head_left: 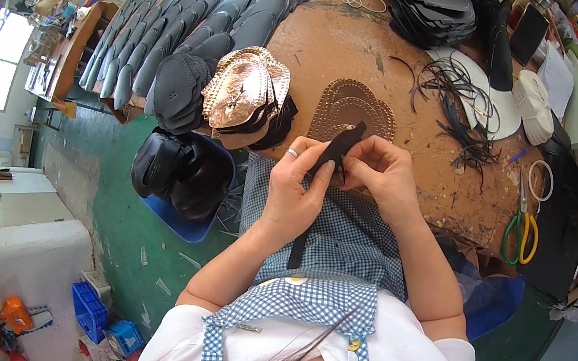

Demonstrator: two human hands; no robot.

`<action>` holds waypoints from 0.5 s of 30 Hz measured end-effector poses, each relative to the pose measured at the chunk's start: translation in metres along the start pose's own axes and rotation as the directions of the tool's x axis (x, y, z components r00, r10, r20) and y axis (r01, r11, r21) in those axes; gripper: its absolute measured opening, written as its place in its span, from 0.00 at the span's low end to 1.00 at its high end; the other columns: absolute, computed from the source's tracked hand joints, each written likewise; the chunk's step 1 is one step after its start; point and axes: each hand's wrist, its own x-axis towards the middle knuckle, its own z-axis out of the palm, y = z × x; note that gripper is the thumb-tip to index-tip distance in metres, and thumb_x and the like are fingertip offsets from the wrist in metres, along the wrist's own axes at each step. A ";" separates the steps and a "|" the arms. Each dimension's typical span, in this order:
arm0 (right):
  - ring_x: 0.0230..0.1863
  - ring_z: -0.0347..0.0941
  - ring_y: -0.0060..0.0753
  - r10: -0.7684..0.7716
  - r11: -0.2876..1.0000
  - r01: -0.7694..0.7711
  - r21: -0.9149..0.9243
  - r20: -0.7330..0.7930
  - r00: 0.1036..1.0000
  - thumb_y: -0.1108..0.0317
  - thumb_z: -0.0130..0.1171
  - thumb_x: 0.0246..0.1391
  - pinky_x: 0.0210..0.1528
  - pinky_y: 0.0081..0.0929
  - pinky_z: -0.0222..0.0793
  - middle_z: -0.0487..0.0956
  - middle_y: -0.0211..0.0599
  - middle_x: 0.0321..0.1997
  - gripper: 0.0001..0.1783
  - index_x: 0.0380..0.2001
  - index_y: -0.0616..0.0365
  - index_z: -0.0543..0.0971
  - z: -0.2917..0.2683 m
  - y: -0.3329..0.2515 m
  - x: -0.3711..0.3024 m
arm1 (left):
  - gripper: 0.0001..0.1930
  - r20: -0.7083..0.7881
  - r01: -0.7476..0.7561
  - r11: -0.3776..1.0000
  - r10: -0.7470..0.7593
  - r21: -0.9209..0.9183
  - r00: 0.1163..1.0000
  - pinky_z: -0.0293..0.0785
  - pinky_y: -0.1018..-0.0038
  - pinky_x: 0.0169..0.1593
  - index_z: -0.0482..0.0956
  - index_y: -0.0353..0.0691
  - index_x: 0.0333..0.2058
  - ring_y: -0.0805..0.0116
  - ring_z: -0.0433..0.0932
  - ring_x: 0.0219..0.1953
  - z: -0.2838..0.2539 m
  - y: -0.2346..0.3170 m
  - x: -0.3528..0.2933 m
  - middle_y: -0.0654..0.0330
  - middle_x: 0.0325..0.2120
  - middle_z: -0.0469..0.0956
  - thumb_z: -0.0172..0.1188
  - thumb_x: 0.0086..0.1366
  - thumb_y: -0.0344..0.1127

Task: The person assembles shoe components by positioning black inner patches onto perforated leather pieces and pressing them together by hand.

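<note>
My left hand, a ring on one finger, pinches a black strip over the table's near edge. The strip's lower end hangs down against my checked apron. Close beside it, my right hand has thumb and fingertips pressed together at the same strip. Just beyond my hands lies a brown shoe-upper piece with rows of small holes along its curved edges, its near part hidden by the hands and strip. To its left sits a stack of shiny copper-coloured pieces with black undersides.
Black leather pieces stand beside the copper stack, with long rows of dark insole shapes behind. Thin black strips and scissors with green and yellow handles lie to the right. A blue bin holding black items stands below left.
</note>
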 end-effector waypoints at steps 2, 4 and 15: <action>0.27 0.77 0.22 -0.020 1.000 0.020 0.009 0.028 0.999 0.77 0.60 0.53 0.30 0.19 0.79 0.79 0.35 0.29 0.04 0.31 0.66 0.76 0.002 -0.002 -0.001 | 0.14 -0.011 -0.052 0.997 0.052 0.051 0.999 0.74 0.72 0.38 0.77 0.30 0.47 0.63 0.78 0.36 -0.002 0.004 -0.001 0.53 0.34 0.75 0.57 0.62 0.21; 0.26 0.77 0.23 0.014 0.996 -0.017 -0.084 -0.031 0.999 0.78 0.59 0.55 0.30 0.19 0.79 0.79 0.33 0.27 0.02 0.31 0.66 0.77 0.003 -0.003 -0.003 | 0.14 -0.012 -0.079 0.995 0.080 0.068 0.997 0.75 0.69 0.39 0.77 0.30 0.46 0.55 0.79 0.37 -0.001 0.000 -0.002 0.50 0.35 0.75 0.57 0.61 0.22; 0.28 0.74 0.15 -0.169 0.966 0.146 -0.215 -0.091 0.981 0.80 0.58 0.57 0.31 0.16 0.74 0.77 0.28 0.29 0.02 0.32 0.64 0.75 0.005 0.002 -0.019 | 0.08 0.052 0.070 0.972 -0.059 -0.223 0.997 0.76 0.75 0.39 0.79 0.32 0.43 0.69 0.79 0.35 0.002 0.005 -0.005 0.56 0.33 0.76 0.53 0.69 0.26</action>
